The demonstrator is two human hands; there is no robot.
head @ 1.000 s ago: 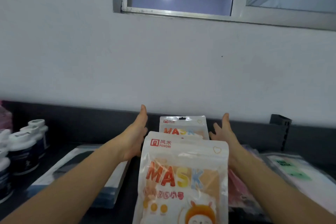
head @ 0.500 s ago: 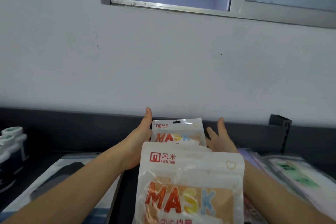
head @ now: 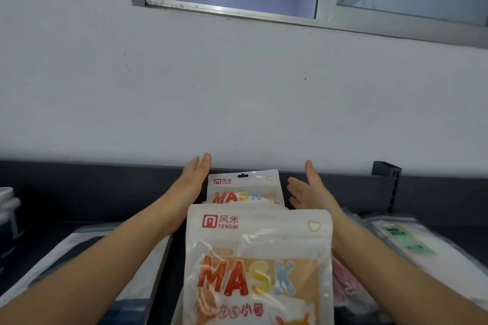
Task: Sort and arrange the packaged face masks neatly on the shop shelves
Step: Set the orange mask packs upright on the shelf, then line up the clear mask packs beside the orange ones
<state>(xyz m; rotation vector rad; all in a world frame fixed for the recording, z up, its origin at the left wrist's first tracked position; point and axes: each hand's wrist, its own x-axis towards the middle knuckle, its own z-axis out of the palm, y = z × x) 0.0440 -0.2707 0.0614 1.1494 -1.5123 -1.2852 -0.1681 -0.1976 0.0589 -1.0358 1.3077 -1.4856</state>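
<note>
Both hands are open with fingers straight and hold nothing: the left hand lies along the left edge of the rear mask pack, contact not confirmable, and the right hand stands just off its right edge. The rear mask pack stands near the back of the dark shelf, directly behind the front mask pack of the same print; the flanking palms appear intended to square this row. Flat packs lie left, and a green-labelled pack and a pink pack lie right, apparently grouped by type.
</note>
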